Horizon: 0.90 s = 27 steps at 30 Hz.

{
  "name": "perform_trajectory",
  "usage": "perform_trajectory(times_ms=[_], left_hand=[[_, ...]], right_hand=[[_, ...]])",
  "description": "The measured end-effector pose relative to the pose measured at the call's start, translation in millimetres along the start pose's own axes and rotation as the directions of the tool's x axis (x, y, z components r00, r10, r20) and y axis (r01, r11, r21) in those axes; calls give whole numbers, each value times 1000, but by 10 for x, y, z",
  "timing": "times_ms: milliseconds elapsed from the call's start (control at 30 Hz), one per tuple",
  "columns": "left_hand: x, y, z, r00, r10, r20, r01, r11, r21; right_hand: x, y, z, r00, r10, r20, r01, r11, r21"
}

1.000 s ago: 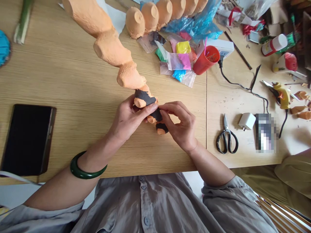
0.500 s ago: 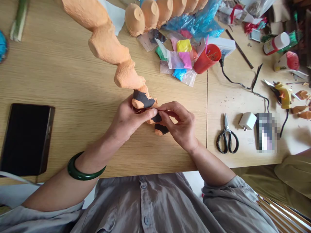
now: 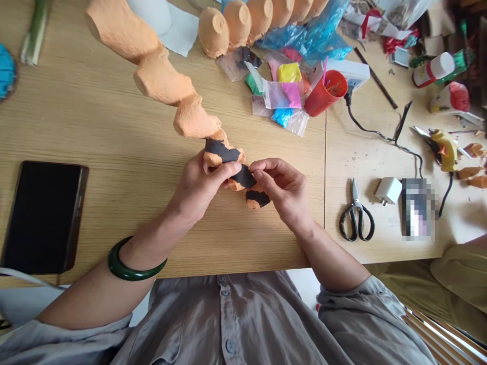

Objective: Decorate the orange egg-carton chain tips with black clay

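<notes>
The fingers of the left hand (image 3: 194,190) are mostly hidden under a long lumpy orange piece (image 3: 163,76), so only its thumb shows well on top. The right hand (image 3: 285,190) covers part of the piece's low end, and the picture's top edge cuts off a bit of its far end. A row of orange lumps (image 3: 238,23) at the back is cut off too, and one thing by the white plug (image 3: 388,190) is all blurry squares. The piece looks like bumpy blobs stuck in a line, big at the far end and small near the person. Smooth black patches (image 3: 222,151) cover parts of the small blobs, with orange tips poking out. It slants over the wooden table (image 3: 114,203), in front of the person. The left hand holds it. The right finger and thumb tips are close together at a black edge; I cannot tell if they grip it.
</notes>
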<state>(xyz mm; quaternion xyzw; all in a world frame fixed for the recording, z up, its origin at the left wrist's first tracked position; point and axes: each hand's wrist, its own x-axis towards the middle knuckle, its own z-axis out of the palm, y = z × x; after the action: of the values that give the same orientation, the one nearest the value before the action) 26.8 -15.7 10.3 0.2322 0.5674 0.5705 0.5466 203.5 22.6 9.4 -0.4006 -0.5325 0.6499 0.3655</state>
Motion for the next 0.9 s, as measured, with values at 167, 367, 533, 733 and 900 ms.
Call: perform_trajectory(times_ms=[167, 367, 533, 733, 900], left_hand=[[-14, 24, 4, 1000, 11, 29, -11, 1000, 10], [-14, 2, 1, 999, 26, 30, -28, 997, 69], [-7, -3, 15, 1000, 28, -3, -28, 999, 31], [1, 13, 39, 1000, 25, -17, -26, 999, -20], [5, 20, 36, 999, 32, 3, -32, 999, -3]], right_hand=[[-5, 32, 10, 1000, -16, -1, 16, 1000, -17], [-35, 67, 14, 998, -65, 5, 65, 997, -37], [-51, 106, 28, 996, -85, 11, 85, 996, -33], [-43, 89, 15, 993, -116, -6, 116, 993, -23], [0, 72, -38, 996, -90, -4, 89, 996, -16]])
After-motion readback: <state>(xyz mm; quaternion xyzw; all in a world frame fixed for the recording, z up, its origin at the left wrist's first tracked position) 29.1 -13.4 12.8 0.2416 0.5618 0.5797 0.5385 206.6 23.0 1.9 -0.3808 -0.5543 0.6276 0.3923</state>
